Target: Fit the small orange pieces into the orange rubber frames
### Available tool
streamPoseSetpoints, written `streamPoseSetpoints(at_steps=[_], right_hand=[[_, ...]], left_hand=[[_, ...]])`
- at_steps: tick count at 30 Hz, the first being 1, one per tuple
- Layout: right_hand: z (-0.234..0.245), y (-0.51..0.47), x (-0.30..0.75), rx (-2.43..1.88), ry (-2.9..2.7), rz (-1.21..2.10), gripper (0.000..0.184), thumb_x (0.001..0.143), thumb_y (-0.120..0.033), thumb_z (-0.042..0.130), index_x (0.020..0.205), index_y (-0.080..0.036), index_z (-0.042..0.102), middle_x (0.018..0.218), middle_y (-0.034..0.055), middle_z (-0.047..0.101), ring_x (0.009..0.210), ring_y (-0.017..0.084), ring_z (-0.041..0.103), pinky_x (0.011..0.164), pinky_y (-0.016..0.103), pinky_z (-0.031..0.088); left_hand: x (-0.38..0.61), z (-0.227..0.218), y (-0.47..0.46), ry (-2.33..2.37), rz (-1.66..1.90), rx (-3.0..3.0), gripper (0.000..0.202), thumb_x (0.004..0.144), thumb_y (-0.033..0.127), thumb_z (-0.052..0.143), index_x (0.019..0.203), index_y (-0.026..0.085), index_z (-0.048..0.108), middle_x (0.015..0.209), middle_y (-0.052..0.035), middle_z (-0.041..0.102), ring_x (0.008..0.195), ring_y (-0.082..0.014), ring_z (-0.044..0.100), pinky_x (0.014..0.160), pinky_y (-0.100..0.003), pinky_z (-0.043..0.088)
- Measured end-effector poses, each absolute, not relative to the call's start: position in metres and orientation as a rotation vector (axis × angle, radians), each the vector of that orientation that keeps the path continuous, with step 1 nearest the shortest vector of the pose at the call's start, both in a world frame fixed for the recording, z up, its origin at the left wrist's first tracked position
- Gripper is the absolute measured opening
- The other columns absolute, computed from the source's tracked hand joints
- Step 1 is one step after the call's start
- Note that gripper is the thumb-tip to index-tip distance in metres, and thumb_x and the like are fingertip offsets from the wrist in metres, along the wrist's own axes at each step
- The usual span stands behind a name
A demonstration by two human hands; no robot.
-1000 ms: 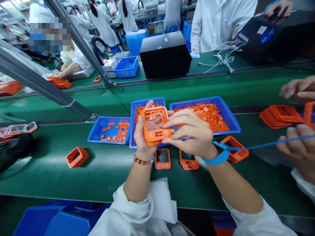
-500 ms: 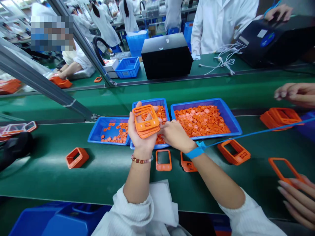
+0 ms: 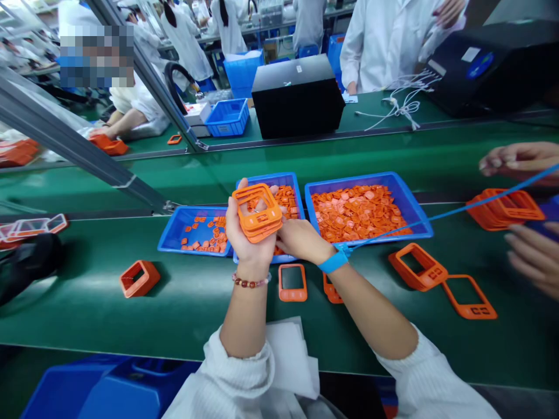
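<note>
My left hand [image 3: 247,238] is closed around a small stack of orange plastic frames [image 3: 259,224], raised above the trays with the top frame's opening facing up. My right hand [image 3: 299,237] is close beside the stack, its fingers bent and drawn together over the middle blue tray [image 3: 301,212]. The fingertips are partly hidden, and what they hold I cannot make out. Small orange plastic pieces [image 3: 288,201] lie in that tray. On the green bench below, a single orange frame [image 3: 292,298] lies flat, and another orange frame [image 3: 332,294] is partly covered by my right forearm.
Blue trays of orange pieces stand left [image 3: 166,238] and right [image 3: 425,227]. Orange frame stacks sit at left [image 3: 146,283] and right [image 3: 430,279], with one loose frame [image 3: 480,312]. A co-worker's hands [image 3: 535,262] are at the right edge. A blue wrist cord [image 3: 463,208] crosses there.
My right hand has shifted slightly left and down, closer under the stack. At the right, the co-worker's hand has let go of an orange frame, which now lies on the bench.
</note>
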State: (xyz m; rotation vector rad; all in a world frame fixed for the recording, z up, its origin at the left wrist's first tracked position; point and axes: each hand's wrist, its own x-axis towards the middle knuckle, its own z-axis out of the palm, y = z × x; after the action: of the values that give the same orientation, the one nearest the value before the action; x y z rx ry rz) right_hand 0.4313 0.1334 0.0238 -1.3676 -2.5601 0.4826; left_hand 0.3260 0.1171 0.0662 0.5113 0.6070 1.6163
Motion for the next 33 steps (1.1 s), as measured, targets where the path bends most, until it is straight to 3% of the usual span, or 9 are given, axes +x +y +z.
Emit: streamPoseSetpoints(at_steps=[2, 7, 14, 19, 23, 26, 28, 33], right_hand=[[0.03, 0.133, 0.44, -1.354, -2.495, 0.493, 0.016, 0.092, -0.018, 0.052, 0.089, -0.015, 0.068, 0.087, 0.0098, 0.072, 0.08, 0.023, 0.068, 0.067, 0.029, 0.046], [0.051, 0.127, 0.477, -1.235, -2.124, 0.502, 0.025, 0.093, -0.013, 0.049, 0.106, -0.016, 0.07, 0.094, 0.0067, 0.069, 0.088, 0.018, 0.065, 0.079, 0.03, 0.05], [0.075, 0.11, 0.484, -0.982, -1.533, 0.982, 0.016, 0.086, -0.028, 0.067, 0.094, -0.014, 0.07, 0.077, 0.0025, 0.069, 0.06, 0.013, 0.065, 0.056, 0.025, 0.056], [0.07, 0.107, 0.468, -0.967, -1.667, 0.737, 0.012, 0.088, -0.022, 0.066, 0.078, -0.016, 0.068, 0.072, 0.0001, 0.066, 0.059, 0.009, 0.057, 0.056, 0.022, 0.047], [0.066, 0.112, 0.472, -0.976, -1.726, 0.661, 0.009, 0.084, -0.023, 0.073, 0.078, -0.017, 0.07, 0.068, -0.0023, 0.061, 0.055, 0.008, 0.049, 0.051, 0.022, 0.041], [0.065, 0.114, 0.475, -0.895, -1.769, 0.465, 0.004, 0.085, -0.021, 0.072, 0.082, -0.019, 0.074, 0.084, 0.0016, 0.068, 0.071, 0.012, 0.061, 0.064, 0.026, 0.05], [0.064, 0.114, 0.476, -0.831, -1.866, 0.332, 0.011, 0.09, -0.02, 0.066, 0.085, -0.02, 0.075, 0.095, 0.0042, 0.072, 0.087, 0.016, 0.066, 0.076, 0.031, 0.053], [0.059, 0.113, 0.479, -0.823, -2.051, 0.318, 0.015, 0.093, -0.02, 0.061, 0.095, -0.02, 0.075, 0.115, 0.0048, 0.073, 0.106, 0.02, 0.068, 0.089, 0.036, 0.056]], left_hand=[[0.326, 0.065, 0.119, 0.6, 1.674, 0.496, 0.043, 0.095, 0.051, 0.047, 0.129, 0.027, 0.054, 0.099, -0.008, 0.071, 0.099, -0.0241, 0.068, 0.063, -0.028, 0.055], [0.327, 0.061, 0.122, 0.629, 1.674, 0.518, 0.039, 0.095, 0.047, 0.048, 0.128, 0.027, 0.056, 0.099, -0.0062, 0.071, 0.099, -0.0227, 0.068, 0.071, -0.031, 0.058], [0.339, 0.053, 0.121, 0.623, 1.552, 0.589, 0.046, 0.096, 0.047, 0.048, 0.136, 0.025, 0.054, 0.099, -0.0079, 0.073, 0.095, -0.0224, 0.071, 0.087, -0.037, 0.055], [0.348, 0.049, 0.12, 0.63, 1.534, 0.611, 0.046, 0.095, 0.047, 0.051, 0.134, 0.024, 0.056, 0.094, -0.008, 0.074, 0.095, -0.0228, 0.07, 0.092, -0.038, 0.052], [0.35, 0.049, 0.12, 0.588, 1.515, 0.571, 0.042, 0.096, 0.043, 0.05, 0.131, 0.022, 0.059, 0.094, -0.0076, 0.073, 0.094, -0.0203, 0.07, 0.09, -0.033, 0.052], [0.35, 0.049, 0.12, 0.595, 1.515, 0.52, 0.037, 0.096, 0.039, 0.05, 0.126, 0.021, 0.062, 0.095, -0.0059, 0.072, 0.089, -0.0155, 0.068, 0.085, -0.026, 0.052], [0.349, 0.048, 0.122, 0.61, 1.517, 0.496, 0.036, 0.095, 0.039, 0.052, 0.124, 0.02, 0.063, 0.091, -0.0055, 0.071, 0.087, -0.0147, 0.068, 0.084, -0.024, 0.052], [0.345, 0.046, 0.124, 0.629, 1.516, 0.496, 0.041, 0.094, 0.041, 0.053, 0.127, 0.019, 0.061, 0.098, -0.0082, 0.071, 0.091, -0.0206, 0.07, 0.087, -0.033, 0.053]])
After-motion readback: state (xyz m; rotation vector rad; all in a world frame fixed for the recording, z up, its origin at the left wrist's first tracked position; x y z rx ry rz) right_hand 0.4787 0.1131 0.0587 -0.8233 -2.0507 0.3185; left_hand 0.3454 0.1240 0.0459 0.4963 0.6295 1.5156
